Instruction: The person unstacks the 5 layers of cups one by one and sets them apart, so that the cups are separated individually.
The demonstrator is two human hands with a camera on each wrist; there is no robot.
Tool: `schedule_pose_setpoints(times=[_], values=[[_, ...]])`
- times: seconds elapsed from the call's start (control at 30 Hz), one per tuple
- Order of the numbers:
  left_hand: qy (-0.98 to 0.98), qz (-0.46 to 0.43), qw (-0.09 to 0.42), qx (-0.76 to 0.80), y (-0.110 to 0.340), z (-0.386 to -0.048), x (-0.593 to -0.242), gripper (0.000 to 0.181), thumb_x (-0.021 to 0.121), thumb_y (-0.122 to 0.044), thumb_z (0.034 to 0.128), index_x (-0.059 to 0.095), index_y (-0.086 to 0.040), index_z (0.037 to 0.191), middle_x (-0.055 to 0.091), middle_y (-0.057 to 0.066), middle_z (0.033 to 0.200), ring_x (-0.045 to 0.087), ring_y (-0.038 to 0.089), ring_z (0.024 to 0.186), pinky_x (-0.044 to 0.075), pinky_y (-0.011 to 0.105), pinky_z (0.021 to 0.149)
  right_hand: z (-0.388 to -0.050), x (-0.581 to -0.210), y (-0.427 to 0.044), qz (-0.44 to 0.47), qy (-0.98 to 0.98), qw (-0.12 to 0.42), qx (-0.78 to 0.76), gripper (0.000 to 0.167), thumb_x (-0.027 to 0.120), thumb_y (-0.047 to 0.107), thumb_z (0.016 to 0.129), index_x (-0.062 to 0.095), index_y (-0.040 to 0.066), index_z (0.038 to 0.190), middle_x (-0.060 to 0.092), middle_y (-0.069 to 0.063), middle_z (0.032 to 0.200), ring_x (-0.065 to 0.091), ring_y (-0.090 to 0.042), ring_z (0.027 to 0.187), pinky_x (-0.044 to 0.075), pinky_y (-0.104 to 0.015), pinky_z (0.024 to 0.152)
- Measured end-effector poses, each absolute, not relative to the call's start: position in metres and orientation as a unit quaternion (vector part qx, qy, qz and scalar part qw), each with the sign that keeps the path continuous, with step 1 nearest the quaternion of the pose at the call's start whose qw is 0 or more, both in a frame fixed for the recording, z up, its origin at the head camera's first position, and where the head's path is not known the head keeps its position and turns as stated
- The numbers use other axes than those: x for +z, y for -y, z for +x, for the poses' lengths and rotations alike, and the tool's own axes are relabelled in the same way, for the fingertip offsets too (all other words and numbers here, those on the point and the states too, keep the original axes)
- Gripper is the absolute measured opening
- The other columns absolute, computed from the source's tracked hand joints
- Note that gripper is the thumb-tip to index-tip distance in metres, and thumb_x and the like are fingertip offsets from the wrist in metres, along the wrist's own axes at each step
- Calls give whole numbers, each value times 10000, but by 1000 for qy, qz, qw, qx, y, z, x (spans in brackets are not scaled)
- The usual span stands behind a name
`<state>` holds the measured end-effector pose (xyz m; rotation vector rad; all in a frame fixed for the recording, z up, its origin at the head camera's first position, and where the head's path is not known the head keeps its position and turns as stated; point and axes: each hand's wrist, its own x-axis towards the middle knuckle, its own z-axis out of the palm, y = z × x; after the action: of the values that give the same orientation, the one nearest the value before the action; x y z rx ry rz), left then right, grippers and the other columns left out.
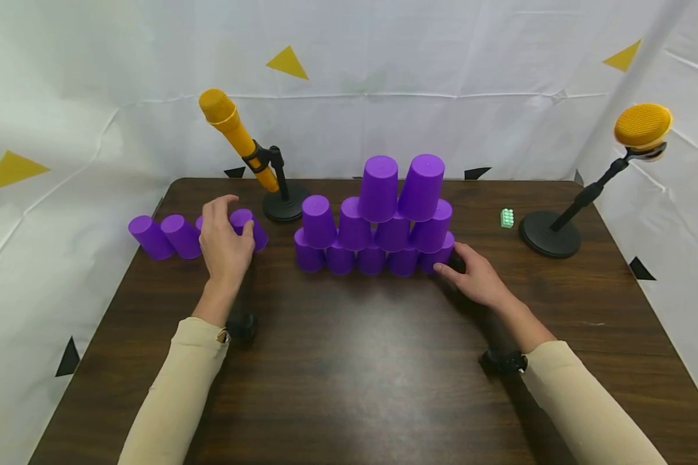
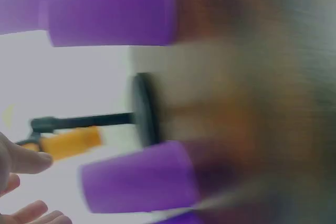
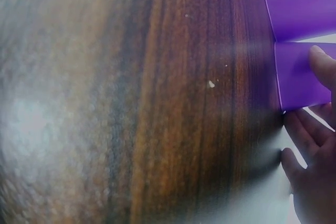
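Purple cups stand upside down in a three-tier stack (image 1: 371, 258), with two cups (image 1: 379, 189) on the top tier. My right hand (image 1: 478, 278) holds the bottom tier's rightmost cup (image 3: 299, 74), thumb on its front and fingers along its right side. To the left, several more upside-down purple cups (image 1: 151, 237) stand in a row. My left hand (image 1: 225, 242) is over this row with thumb and fingers spread apart, hiding part of it. It is nearest the row's rightmost cup (image 1: 250, 227); in the left wrist view the fingers (image 2: 31, 163) grip nothing.
Behind the left cups, a yellow microphone (image 1: 232, 126) leans on a black stand with a round base (image 1: 285, 203). A yellow round microphone (image 1: 642, 126) on another black stand (image 1: 549, 234) is at the right. A small green toy brick (image 1: 507, 218) lies beside it on the brown table (image 1: 349, 374).
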<state>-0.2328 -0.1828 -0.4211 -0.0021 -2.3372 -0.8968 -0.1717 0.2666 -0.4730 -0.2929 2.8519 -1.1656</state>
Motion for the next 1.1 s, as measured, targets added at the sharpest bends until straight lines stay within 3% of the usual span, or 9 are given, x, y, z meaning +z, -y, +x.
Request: schedule_pose_setpoints(times=[0.1, 0.27, 0.5, 0.6, 0.77, 1.1], values=[[868, -48, 354, -345, 170, -229, -399, 409, 749, -106, 849, 615, -107, 1235, 569, 107, 1274, 569, 300, 1136, 478, 488, 876, -171, -474, -266, -93, -922, 28, -376, 600, 638, 352, 957, 453, 8, 1412, 514, -237, 1369, 452, -414, 1291, 293, -580, 1081], [808, -182, 396, -396, 128, -222, -364, 368, 709, -110, 880, 632, -62, 1237, 590, 104, 1279, 539, 233, 1206, 459, 423, 976, -171, -475, -267, -90, -923, 37, -372, 627, 629, 379, 958, 437, 6, 1425, 504, -238, 1382, 439, -416, 1304, 284, -586, 1085], [765, -313, 371, -423, 66, -210, -343, 418, 686, -176, 904, 582, -31, 1282, 591, 92, 1270, 544, 208, 1171, 473, 345, 909, -173, -475, -267, -90, -921, 35, -376, 630, 639, 371, 953, 435, 13, 1431, 506, -230, 1381, 438, -409, 1307, 283, -589, 1085], [767, -332, 352, -422, 45, -208, -343, 472, 691, -229, 907, 550, -58, 1324, 567, 87, 1305, 546, 214, 1176, 492, 345, 879, -173, -474, -267, -91, -922, 35, -375, 633, 637, 371, 955, 430, 12, 1433, 503, -233, 1383, 435, -411, 1309, 280, -591, 1086], [789, -324, 328, -406, 25, -210, -348, 555, 682, -326, 915, 494, -129, 1398, 505, 85, 1376, 613, 217, 1049, 522, 312, 695, -172, -475, -267, -92, -921, 26, -377, 625, 640, 365, 953, 437, 6, 1423, 511, -244, 1368, 441, -423, 1298, 286, -600, 1078], [785, -317, 302, -439, 12, -211, -355, 529, 694, -241, 917, 497, -186, 1405, 529, 43, 1325, 591, 176, 1110, 518, 347, 821, -170, -474, -267, -87, -921, 27, -379, 624, 639, 364, 955, 435, 9, 1426, 502, -242, 1377, 429, -424, 1309, 280, -599, 1081]])
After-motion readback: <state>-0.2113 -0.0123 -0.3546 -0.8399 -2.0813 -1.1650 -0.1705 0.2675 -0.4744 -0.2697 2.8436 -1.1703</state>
